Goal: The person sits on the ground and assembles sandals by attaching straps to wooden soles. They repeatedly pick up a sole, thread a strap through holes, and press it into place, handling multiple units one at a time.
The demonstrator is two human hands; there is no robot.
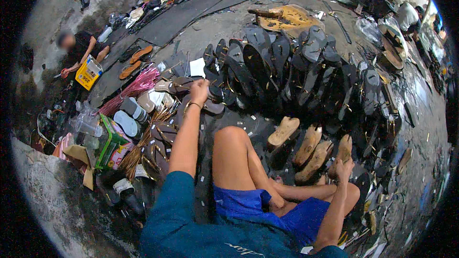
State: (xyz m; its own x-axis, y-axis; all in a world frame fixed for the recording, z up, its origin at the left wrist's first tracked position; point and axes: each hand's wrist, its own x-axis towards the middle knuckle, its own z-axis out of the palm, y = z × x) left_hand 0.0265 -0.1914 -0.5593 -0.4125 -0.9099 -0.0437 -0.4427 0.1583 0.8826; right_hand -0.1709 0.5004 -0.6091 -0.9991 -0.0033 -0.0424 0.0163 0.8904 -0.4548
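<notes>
My right hand is closed around the heel end of a wooden shoe last, shaped like a foot, beside my bent knee. Several more lasts lie just left of it, among them a pale one and a browner one. My left arm reaches forward, and my left hand is closed at the left end of the sandal rows, next to a dark sandal. What its fingers grip, if anything, is hidden. Black sandals stand packed in rows in front of me.
A yellow, dark-stained board lies beyond the sandals. To my left are a pink strand bundle, grey-white sandals, brown sticks and a green box. A person sits far left by a yellow box.
</notes>
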